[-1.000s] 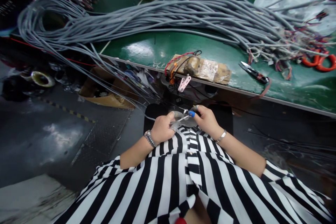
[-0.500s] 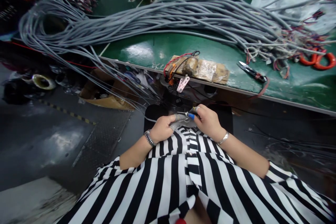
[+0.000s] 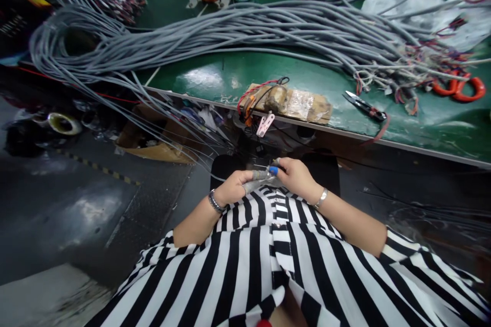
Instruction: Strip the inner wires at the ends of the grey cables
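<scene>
In front of my striped shirt, my left hand (image 3: 235, 187) is closed around the end of a grey cable (image 3: 218, 178), which runs in from the bundle on the left. Grey wrapping covers its thumb and index finger. My right hand (image 3: 295, 176) meets it from the other side, with thumb and index finger pinched at the cable's thin whitish end (image 3: 268, 169). A blue cover (image 3: 273, 170) sits on the right thumb tip. The fingers partly hide the cable's tip, so its fine detail cannot be made out.
A long bundle of grey cables (image 3: 230, 30) lies across the green table (image 3: 199, 74). Near the edge are a taped wooden block (image 3: 303, 103), a pink clip (image 3: 265, 125), small snips (image 3: 366, 107) and orange-handled scissors (image 3: 470, 89). A cardboard box (image 3: 153, 150) stands below.
My right hand has shifted slightly left, closer to my left hand, still pinching at the cable end. The view has tilted a little.
</scene>
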The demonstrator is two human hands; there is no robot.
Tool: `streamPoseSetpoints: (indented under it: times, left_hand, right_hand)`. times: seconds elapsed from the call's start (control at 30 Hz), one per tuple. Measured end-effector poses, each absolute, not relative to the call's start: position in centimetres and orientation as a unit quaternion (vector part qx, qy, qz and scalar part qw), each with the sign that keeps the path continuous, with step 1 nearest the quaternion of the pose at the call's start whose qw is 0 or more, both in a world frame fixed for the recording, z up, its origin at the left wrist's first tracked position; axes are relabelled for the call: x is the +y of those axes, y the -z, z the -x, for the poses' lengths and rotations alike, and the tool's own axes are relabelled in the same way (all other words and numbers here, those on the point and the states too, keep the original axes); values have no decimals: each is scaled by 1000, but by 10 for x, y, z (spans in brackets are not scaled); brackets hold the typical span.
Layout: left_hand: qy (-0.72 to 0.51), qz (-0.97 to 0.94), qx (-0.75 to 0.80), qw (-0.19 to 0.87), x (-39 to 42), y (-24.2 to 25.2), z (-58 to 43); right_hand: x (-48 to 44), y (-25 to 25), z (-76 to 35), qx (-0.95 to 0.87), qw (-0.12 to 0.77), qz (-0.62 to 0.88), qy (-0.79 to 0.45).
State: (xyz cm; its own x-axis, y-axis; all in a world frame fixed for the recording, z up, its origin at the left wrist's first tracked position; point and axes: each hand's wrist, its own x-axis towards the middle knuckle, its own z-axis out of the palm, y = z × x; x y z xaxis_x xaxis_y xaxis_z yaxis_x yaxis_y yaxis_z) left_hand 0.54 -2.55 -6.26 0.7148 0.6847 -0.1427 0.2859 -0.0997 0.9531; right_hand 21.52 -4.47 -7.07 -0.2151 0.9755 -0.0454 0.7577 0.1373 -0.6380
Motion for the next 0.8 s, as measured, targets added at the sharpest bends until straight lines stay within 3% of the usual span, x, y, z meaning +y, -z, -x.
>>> streamPoseSetpoints:
  times: [0.1, 0.2, 0.3, 0.4, 0.63, 0.8]
  left_hand:
    - [-99, -798, 396, 444, -25, 69, -4]
    - [-32, -825, 435, 359, -27, 75, -5]
    - [-18, -817, 421, 392, -31, 76, -4]
    - [-88, -786, 430, 435, -30, 71, -1]
    - [-207, -639, 450, 588, -32, 65, 5]
    - [-217, -634, 438, 599, -35, 66, 2]
  right_hand:
    - [-49, 67, -217, -748, 210, 586, -231]
    - [-51, 55, -223, -739, 303, 567, -203]
    - [-46, 45, -231, -708, 361, 585, -163]
    - [-43, 48, -238, -724, 331, 586, -153]
    - [-46, 65, -246, -671, 377, 573, -282]
    - [-45, 73, -235, -648, 356, 511, -438]
